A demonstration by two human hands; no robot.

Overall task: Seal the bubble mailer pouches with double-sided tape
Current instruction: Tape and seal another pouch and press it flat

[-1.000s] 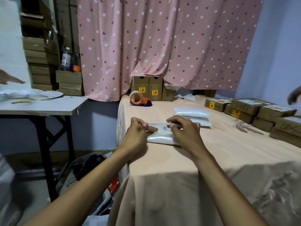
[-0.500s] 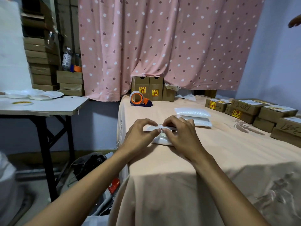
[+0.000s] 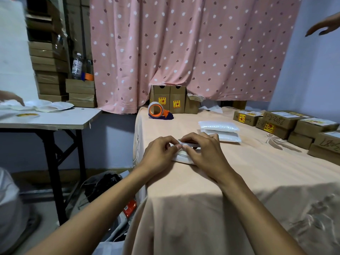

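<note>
pouch: a white pouch (image 3: 181,159) lies flat on the table (image 3: 239,181), close to its left edge and about halfway back.
left hand: the left hand (image 3: 160,153) sits on the left end of the pouch. its curled fingers and thumb pinch the top flap.
right hand: the right hand (image 3: 204,153) lies over the right part of the pouch. its bent fingers pinch the same flap, right next to the left hand's fingertips.
hidden: the two hands cover most of the pouch. only its near long edge and a thin bit of the flap show. the tape on the flap cannot be made out.
pile: a pile (image 3: 219,131) of more white pouches lies just behind the right hand, nearer the middle of the table. the fingers hide its near left end.
tape gun: an orange and blue tape gun (image 3: 159,111) stands at the back left corner.
boxes: brown boxes (image 3: 283,122) line the right edge. the picture cuts off the ones at the far right.
other hand: another hand (image 3: 323,26) pokes in at the top right, cut off at the wrist.
</note>
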